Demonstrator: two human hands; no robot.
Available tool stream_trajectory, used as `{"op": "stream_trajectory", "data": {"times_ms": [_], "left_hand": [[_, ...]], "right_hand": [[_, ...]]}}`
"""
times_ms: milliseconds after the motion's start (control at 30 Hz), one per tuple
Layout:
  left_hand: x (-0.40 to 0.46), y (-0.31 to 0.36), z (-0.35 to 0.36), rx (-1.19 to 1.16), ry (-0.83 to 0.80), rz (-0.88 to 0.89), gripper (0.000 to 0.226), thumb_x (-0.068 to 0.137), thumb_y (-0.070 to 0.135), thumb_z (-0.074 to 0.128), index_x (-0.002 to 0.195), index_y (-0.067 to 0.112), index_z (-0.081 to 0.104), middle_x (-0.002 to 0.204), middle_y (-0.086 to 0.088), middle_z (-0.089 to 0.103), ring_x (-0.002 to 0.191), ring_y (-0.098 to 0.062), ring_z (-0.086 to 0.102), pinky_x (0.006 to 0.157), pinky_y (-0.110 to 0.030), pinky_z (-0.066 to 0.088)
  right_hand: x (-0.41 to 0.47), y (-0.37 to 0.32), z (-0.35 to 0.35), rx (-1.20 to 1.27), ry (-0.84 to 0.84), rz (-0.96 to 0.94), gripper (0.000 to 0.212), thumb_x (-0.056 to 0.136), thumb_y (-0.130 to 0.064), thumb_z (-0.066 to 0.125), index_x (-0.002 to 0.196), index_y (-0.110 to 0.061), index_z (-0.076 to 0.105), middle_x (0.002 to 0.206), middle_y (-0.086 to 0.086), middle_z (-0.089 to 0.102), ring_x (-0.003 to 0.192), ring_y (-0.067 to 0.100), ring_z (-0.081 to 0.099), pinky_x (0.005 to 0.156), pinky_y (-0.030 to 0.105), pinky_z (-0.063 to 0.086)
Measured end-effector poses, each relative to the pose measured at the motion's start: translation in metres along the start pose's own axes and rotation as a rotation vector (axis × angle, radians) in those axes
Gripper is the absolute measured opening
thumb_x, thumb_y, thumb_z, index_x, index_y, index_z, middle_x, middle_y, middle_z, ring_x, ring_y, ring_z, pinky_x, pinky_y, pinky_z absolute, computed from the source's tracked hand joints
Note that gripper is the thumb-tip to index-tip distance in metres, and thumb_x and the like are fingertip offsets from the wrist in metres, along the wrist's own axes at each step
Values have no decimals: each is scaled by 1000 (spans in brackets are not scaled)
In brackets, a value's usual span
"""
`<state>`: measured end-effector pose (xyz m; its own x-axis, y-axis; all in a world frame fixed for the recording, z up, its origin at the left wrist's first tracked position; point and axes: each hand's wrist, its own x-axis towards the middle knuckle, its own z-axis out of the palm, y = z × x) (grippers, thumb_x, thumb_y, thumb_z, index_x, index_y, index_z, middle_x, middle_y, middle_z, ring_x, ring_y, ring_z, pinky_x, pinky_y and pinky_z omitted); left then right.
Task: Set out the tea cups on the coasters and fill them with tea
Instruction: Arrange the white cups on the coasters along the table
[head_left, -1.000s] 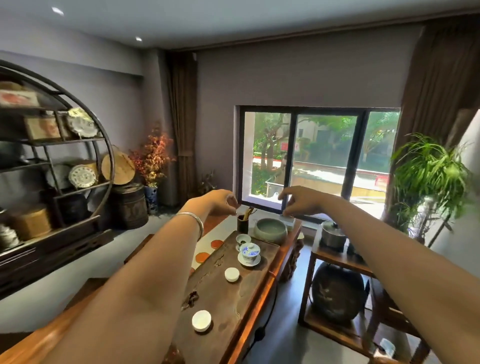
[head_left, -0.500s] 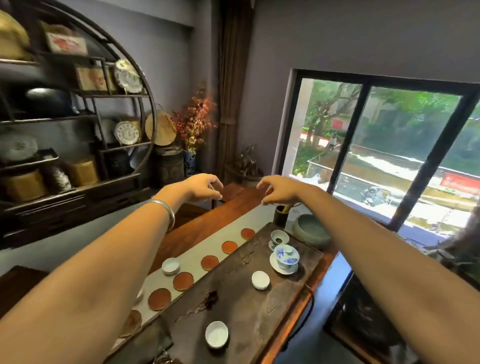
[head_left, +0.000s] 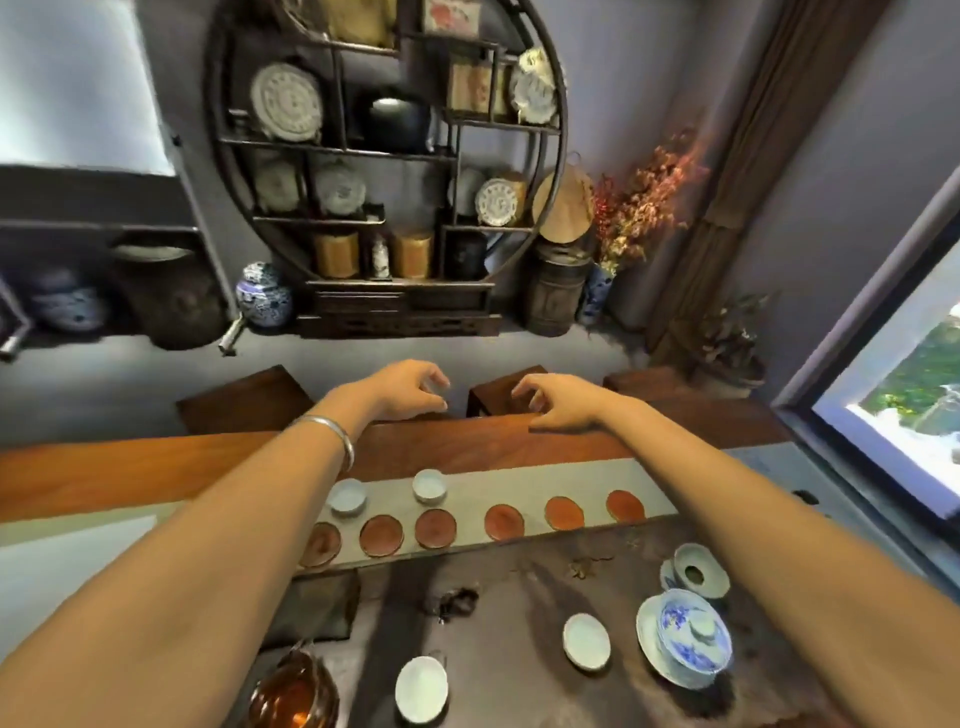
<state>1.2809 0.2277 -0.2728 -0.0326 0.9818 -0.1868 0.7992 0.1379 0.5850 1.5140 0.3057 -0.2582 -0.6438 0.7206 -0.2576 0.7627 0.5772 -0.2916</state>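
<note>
Several round brown coasters (head_left: 435, 528) lie in a row on a grey runner (head_left: 519, 483). Two white cups (head_left: 347, 495) (head_left: 429, 485) stand on the runner just behind the coasters. Two more white cups (head_left: 586, 640) (head_left: 421, 688) sit on the dark tea tray (head_left: 509, 597). A glass pitcher of amber tea (head_left: 291, 693) is at the bottom left. My left hand (head_left: 410, 387) and my right hand (head_left: 556, 400) hover over the far table edge, fingers loosely curled, holding nothing.
A blue-and-white lidded gaiwan (head_left: 693, 636) on a saucer and a white strainer dish (head_left: 698, 569) stand at the tray's right. Wooden stools (head_left: 244, 400) line the far side. A round display shelf (head_left: 384, 156) fills the wall; a window (head_left: 909, 395) is at the right.
The view has swung left and down from the window to the shelf and table. Both arms stay stretched forward, hands close together, holding nothing. The pitcher of tea has come into view.
</note>
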Motion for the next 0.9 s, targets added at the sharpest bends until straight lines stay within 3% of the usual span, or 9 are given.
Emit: {"op": "stream_trajectory", "data": {"times_ms": [100,233,367,533,700,800,900], "left_hand": [[-12,-17,25,-61,51,-98,37,89,27,65,124,20,58,120,-5,67,104,-19,61,83,-28,44],[-38,-40,76,-139,123,-171,38,86,23,68,123,18,60,122,-4,64,110,-19,59,90,-30,46],[-74,-62,139,-382,138,-271,35,87,10,65,120,20,60,114,-7,68,108,-21,63,98,-42,51],[-120,-73,206,-422,164,-293,42,86,16,67,126,25,58,127,2,62,117,-15,57,102,-38,46],[-159,-74,253,-496,270,-359,46,85,15,71,127,27,56,131,4,55,110,-5,54,99,-30,46],[-181,-77,273,-494,290,-405,57,80,20,76,132,29,51,134,4,52,115,-8,50,94,-24,39],[-195,-80,289,-499,267,-429,82,72,30,83,141,28,40,134,9,44,119,-9,47,99,-27,39]], "right_hand": [[15,12,22,12,-45,-72,55,85,-20,68,136,-17,48,132,9,58,108,20,59,83,27,43],[13,28,69,78,-74,-94,53,87,-28,66,136,-16,49,133,10,58,114,25,59,85,31,46],[-6,50,128,179,-78,-54,45,90,-27,63,132,-15,52,125,11,62,101,23,61,80,29,44],[-47,81,188,239,-108,14,51,91,-33,62,136,-12,47,134,12,56,120,26,56,96,39,47],[-94,102,235,236,28,141,51,90,-30,63,135,-9,50,130,17,56,123,33,51,99,39,40],[-117,109,257,255,58,214,58,87,-34,67,135,-7,49,130,17,56,122,33,49,99,41,40],[-131,113,273,234,65,252,67,79,-40,74,132,-7,50,129,15,56,121,31,48,97,41,41]]}}
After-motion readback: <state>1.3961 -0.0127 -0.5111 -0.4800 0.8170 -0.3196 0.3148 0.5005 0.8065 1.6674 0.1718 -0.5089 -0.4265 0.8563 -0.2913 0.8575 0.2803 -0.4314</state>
